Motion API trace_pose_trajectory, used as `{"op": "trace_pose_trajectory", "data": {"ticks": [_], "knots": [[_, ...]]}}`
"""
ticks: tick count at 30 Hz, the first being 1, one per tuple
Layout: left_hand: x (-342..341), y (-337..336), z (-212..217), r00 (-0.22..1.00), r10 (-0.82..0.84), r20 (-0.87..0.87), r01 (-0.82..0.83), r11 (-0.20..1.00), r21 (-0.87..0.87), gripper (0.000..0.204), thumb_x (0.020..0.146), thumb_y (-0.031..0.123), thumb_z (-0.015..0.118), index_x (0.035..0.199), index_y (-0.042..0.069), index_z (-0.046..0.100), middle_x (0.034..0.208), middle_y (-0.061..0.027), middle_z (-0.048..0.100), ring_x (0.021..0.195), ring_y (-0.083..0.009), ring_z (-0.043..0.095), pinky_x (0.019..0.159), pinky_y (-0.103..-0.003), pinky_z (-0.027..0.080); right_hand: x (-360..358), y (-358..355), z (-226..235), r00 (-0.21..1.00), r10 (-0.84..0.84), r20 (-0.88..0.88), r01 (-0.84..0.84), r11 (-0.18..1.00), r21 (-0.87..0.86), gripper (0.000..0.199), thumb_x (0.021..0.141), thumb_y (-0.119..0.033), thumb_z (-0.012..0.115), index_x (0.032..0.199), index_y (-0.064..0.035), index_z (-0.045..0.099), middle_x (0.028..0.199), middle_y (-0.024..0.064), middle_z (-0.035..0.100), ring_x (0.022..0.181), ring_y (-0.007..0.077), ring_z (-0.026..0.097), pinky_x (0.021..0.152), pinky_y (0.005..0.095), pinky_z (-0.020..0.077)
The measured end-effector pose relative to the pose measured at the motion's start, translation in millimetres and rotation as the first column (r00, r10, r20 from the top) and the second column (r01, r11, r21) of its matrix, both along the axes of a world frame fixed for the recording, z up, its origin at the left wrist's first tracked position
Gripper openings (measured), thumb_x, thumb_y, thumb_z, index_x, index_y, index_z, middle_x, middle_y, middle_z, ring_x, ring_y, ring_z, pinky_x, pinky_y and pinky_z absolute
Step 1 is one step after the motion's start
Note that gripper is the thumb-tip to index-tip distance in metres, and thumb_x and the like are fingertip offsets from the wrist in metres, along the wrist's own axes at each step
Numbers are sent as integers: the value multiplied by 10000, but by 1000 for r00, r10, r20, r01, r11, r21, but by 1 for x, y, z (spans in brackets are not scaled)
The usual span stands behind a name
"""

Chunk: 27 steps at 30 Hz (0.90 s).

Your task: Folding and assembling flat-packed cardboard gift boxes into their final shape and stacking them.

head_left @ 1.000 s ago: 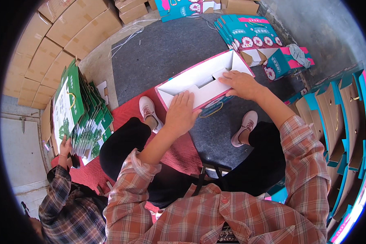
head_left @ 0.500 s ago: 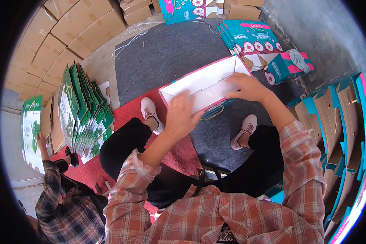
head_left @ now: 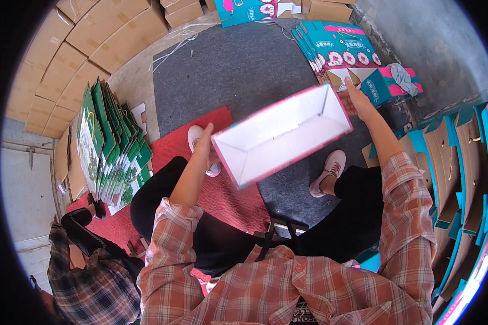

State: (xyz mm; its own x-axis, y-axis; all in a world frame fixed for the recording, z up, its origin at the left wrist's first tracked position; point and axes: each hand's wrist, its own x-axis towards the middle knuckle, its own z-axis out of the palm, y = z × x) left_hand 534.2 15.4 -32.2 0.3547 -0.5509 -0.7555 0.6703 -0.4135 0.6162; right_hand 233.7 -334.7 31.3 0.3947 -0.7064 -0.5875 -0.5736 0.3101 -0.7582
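Note:
Between my two hands, above the dark mat, is a cardboard gift box with a white inside and pink-red rim, tilted with its right end farther from me. Its open side faces up toward me; folded flaps lie at its bottom. My left hand presses flat against the left end, fingers partly hidden behind the wall. At the right end my right hand holds the outer wall with fingers extended. The box's outer sides are mostly out of sight.
Flattened green cartons stand stacked at left, near a co-worker in a dark plaid shirt. Teal and pink cartons lean at the back right. Opened teal cartons are piled at right. Brown boxes line the back left.
My hands moved from inside the box to its two outer ends. The box has turned slightly and come nearer. At left, the co-worker's raised green carton has left view.

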Motion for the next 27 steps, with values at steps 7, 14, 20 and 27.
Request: {"op": "trace_pose_trajectory", "data": {"ticks": [7, 14, 20, 27], "knots": [[-47, -4, 22, 953, -165, -253, 175, 984, 16, 552, 871, 426, 581, 1258, 37, 525, 1208, -144, 591, 1183, -248, 515, 1000, -382, 398, -12, 16, 9, 998, 54, 15, -56, 970, 235, 577, 872, -596, 487, 1064, -73, 634, 1030, 89, 665, 921, 188, 632, 833, 351, 491], [-45, -16, 70, 847, -27, 531, 305, 843, -443, 690, 895, 450, 526, 1408, 34, 327, 1372, -181, 433, 1260, -266, 437, 1030, -427, 359, -19, 16, 75, 920, 73, 386, -60, 997, -46, 896, 831, -727, 414, 1384, -23, 405, 1267, 159, 528, 1159, 237, 500, 1012, 348, 355], [-50, -2, 84, 937, 124, 326, 8, 926, -378, 928, 854, 750, 295, 1452, 44, 229, 1452, -186, 297, 1339, -346, 289, 1061, -515, 276, -17, 32, 63, 965, -25, 263, 30, 999, -13, 875, 844, -729, 374, 1414, -65, 367, 1303, 164, 500, 1217, 296, 457, 1028, 507, 325], [-52, 5, 49, 964, 69, 257, -12, 975, -221, 811, 863, 735, 314, 1276, 53, 466, 1216, -145, 527, 1058, -241, 521, 954, -484, 380, -59, 29, -1, 934, 37, 355, -110, 976, 187, 586, 878, -506, 539, 1302, -105, 485, 1332, 117, 504, 1222, 286, 474, 992, 538, 368]]}}
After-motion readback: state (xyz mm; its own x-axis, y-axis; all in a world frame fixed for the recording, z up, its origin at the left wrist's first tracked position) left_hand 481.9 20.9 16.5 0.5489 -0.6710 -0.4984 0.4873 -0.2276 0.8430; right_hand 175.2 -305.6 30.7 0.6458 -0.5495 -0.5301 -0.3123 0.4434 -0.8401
